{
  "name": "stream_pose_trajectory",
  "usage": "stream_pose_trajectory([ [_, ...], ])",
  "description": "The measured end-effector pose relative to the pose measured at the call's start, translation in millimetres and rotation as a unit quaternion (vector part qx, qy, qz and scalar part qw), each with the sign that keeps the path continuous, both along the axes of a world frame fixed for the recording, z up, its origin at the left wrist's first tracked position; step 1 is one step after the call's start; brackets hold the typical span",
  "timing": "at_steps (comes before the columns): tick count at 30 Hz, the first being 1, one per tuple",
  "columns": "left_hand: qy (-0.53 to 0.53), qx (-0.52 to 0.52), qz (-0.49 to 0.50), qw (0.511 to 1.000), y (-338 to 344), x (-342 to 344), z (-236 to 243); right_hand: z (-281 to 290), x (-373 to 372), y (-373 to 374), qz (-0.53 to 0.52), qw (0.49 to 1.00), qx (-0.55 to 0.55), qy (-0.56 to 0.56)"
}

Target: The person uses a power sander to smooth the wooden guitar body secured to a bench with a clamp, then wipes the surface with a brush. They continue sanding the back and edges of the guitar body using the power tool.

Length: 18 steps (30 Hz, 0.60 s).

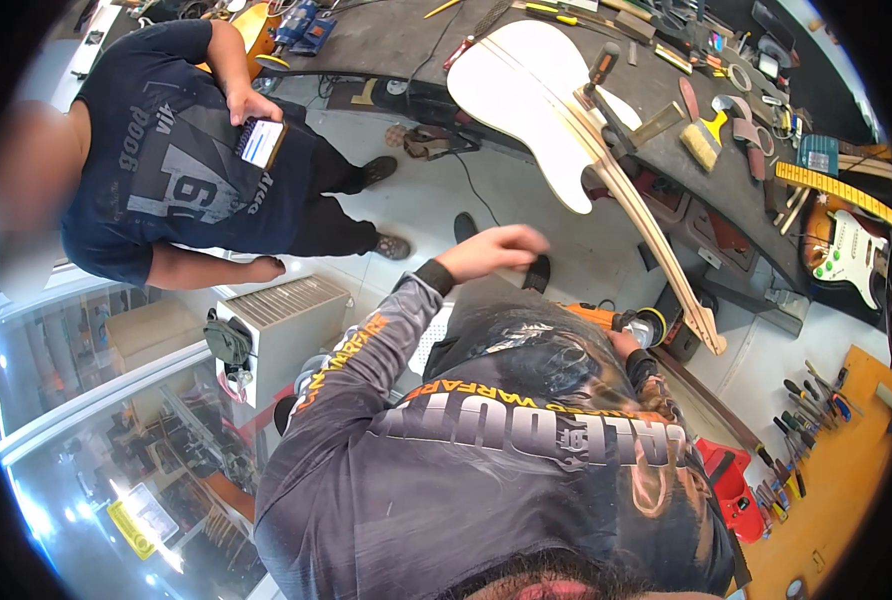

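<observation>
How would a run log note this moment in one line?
left hand: raised, blurred, no object visible | right hand: at orange power tool, grip partly hidden | white guitar body: partly over dark workbench, neck jutting out

Large white and orange lettering (541,430) crosses the wearer's dark grey long-sleeved fabric shirt (506,490); pale grey letters and numerals (188,185) mark another person's navy short-sleeved T-shirt (256,235).
</observation>
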<state>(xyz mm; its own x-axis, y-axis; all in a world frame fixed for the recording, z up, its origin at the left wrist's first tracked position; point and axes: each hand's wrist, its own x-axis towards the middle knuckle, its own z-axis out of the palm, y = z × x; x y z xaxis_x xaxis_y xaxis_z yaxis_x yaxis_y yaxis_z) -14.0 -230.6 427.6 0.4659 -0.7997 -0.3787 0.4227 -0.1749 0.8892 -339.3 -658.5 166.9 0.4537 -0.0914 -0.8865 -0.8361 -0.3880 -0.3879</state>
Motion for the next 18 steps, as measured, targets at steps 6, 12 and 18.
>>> stream_pose_trajectory([
  [6,0.078,-0.556,-0.172,0.81,-89,-6,254,-25,23,25,0.324,0.942,-0.003,-0.088],
  [12,0.102,-0.656,-0.237,0.709,-114,-38,300,-59,9,26,0.08,0.993,-0.071,-0.046],
  [18,0.05,-0.675,-0.216,0.704,-128,-40,306,-65,-14,13,0.165,0.98,-0.094,-0.055],
])
